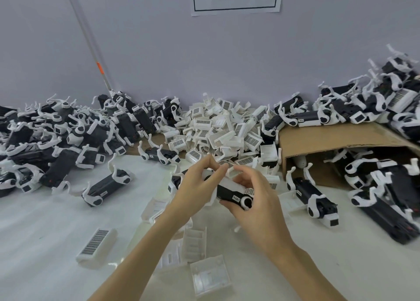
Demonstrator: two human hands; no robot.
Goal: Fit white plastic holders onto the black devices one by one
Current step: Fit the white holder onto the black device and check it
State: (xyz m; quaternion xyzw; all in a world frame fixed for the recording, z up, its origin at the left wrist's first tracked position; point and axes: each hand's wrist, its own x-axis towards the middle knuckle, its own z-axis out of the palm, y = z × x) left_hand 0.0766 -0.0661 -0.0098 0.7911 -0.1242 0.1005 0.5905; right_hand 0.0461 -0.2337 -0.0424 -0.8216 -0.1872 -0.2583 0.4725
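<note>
Here both hands, left hand [200,184] and right hand [256,198], grip a barcode-labelled black device [229,192], its writing unreadable

White table [45,221], scattered holders [96,246], devices [106,187]

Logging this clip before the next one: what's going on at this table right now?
A person is assembling parts by hand. Both hands, left hand and right hand, hold one black device above the white table and are working a white plastic holder onto it. A heap of loose holders lies behind, with piles of devices on either side and a cardboard box on the right.
</note>
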